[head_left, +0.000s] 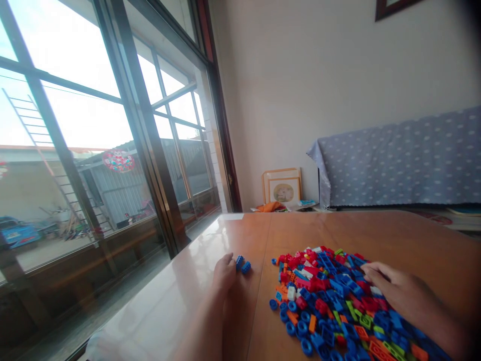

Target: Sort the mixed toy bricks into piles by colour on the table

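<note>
My left hand [225, 271] rests low over the table, left of the pile. Its fingers are closed against a small blue toy brick [239, 261], which is tilted with studs showing. A second blue brick [246, 267] lies right beside it on the tabletop. At the right side of the pile of toy bricks [323, 291], my right hand [393, 283] reaches in with curled fingers and thumb drawn together. Whatever sits between those fingertips is hidden. Red, blue, orange, green and white bricks make up the heap, with several blue wheel-like rings along its near left edge.
The glossy wooden table [296, 228] has a seam running lengthwise. Large windows [112, 150] stand to the left. Behind the table are picture frames [281, 186], an orange cloth [268, 206] and furniture under a blue dotted cover [398, 160].
</note>
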The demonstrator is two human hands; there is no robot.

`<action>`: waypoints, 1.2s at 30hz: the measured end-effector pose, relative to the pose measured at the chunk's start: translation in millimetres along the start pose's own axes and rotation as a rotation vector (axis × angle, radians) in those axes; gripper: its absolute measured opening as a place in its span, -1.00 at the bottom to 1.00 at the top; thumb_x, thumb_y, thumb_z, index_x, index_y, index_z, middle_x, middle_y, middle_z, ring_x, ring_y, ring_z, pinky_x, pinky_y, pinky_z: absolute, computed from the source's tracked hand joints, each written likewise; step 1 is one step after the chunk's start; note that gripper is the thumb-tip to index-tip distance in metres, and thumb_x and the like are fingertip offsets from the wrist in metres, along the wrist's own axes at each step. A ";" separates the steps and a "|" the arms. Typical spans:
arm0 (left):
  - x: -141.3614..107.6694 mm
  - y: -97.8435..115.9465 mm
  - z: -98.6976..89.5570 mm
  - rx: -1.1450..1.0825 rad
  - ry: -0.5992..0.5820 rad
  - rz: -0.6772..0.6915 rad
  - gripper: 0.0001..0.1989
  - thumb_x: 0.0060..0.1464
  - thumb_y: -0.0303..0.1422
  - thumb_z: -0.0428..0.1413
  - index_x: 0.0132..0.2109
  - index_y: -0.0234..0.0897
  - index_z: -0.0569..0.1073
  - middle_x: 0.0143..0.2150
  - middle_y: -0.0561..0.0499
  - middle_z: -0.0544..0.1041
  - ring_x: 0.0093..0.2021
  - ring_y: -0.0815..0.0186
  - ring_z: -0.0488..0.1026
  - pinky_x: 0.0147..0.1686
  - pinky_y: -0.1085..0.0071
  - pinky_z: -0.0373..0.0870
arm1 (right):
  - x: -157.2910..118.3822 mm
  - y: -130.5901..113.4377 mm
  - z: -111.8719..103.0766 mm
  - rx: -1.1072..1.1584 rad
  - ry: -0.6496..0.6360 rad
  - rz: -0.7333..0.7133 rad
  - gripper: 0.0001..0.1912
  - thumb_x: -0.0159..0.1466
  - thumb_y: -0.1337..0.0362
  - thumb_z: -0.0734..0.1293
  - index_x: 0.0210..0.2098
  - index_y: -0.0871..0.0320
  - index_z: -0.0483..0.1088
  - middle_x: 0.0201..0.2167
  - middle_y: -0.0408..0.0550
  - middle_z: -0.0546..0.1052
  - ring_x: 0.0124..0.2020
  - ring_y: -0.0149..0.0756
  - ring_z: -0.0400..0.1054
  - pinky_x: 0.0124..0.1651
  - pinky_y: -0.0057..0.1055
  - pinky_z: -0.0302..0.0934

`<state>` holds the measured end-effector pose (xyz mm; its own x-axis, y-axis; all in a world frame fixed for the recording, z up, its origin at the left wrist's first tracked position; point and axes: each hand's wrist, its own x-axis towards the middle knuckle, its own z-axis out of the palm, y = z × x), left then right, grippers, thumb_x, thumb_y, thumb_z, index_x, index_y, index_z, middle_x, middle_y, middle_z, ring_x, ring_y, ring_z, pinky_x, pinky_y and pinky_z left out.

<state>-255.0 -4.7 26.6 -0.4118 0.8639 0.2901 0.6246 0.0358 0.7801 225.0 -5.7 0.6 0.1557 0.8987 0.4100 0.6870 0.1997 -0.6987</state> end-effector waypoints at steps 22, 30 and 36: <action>-16.2 27.7 14.3 0.571 -0.062 0.421 -0.62 0.22 -0.29 0.00 0.11 -0.24 0.51 0.21 -0.12 0.44 0.28 -0.02 0.23 0.25 0.11 0.16 | -14.5 -54.6 -11.0 -0.354 -0.078 -0.260 -0.63 0.32 -0.01 0.19 -0.08 -0.01 0.50 -0.09 -0.05 0.58 -0.04 -0.12 0.42 0.01 -0.21 0.22; -53.7 76.3 27.8 0.287 -0.192 0.682 -0.69 0.26 -0.24 -0.01 0.03 -0.12 0.55 0.11 -0.08 0.50 0.19 0.08 0.32 0.18 0.14 0.27 | -25.0 -71.8 -9.4 -0.423 -0.179 -0.300 -0.75 0.21 0.05 0.33 -0.22 -0.02 0.54 -0.22 -0.05 0.59 -0.05 -0.06 0.36 0.03 -0.13 0.14; -82.5 110.2 28.7 0.055 -0.357 0.737 -0.67 0.28 -0.22 -0.01 0.08 -0.11 0.53 0.08 -0.12 0.50 0.14 0.09 0.35 0.17 0.17 0.27 | -27.0 -87.5 -8.5 -0.263 -0.161 -0.361 -0.81 0.23 0.15 0.31 -0.20 0.01 0.52 -0.20 -0.06 0.57 -0.10 -0.13 0.38 0.02 -0.20 0.22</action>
<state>-133.1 -57.6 72.7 0.3470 0.7829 0.5164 0.6881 -0.5867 0.4270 166.7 -50.8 55.8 -0.2241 0.8430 0.4890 0.8365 0.4238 -0.3472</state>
